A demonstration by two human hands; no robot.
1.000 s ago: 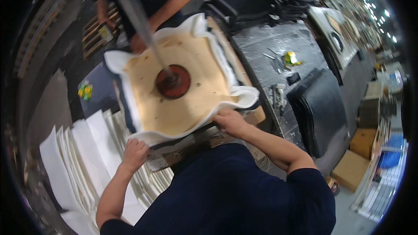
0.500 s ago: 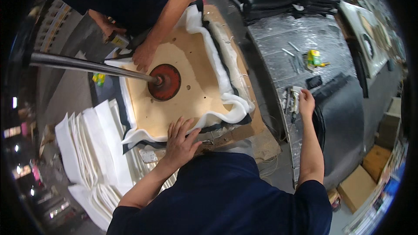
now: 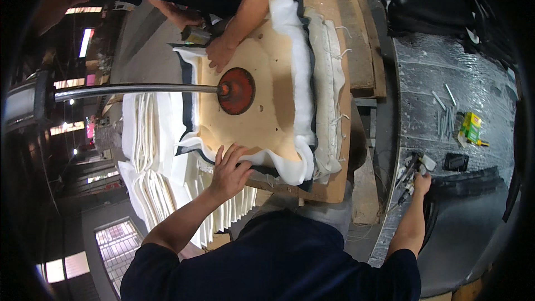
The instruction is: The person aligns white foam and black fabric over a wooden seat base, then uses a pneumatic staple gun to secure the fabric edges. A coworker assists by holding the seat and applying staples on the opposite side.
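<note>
My left hand (image 3: pixel 229 171) lies with fingers spread on the near edge of a pale plywood board (image 3: pixel 267 89), over the white padding (image 3: pixel 290 167) and dark cover folded up round it. Out to the right, my right hand (image 3: pixel 422 183) is closed on the end of a grey-white metal staple gun (image 3: pixel 426 164) lying among other tools on a side table; the fingers partly hide it. A red round disc (image 3: pixel 237 91) on a shiny metal rod (image 3: pixel 139 90) presses on the board. Across from me, a co-worker's hand (image 3: pixel 222 53) rests on the board's far left edge.
The co-worker's other hand holds a tool with a yellowish label (image 3: pixel 195 35). White padding sheets (image 3: pixel 147 150) are stacked at left. On the film-covered side table (image 3: pixel 418 89) lie metal sticks (image 3: pixel 444 117), a yellow-green box (image 3: pixel 471 128) and black sheets (image 3: pixel 468 200). Black covers (image 3: pixel 429 0) are piled behind.
The view has turned, shifting the board and side table to the right in the picture. My right hand has closed on the staple gun; my left hand stays at the board's near edge.
</note>
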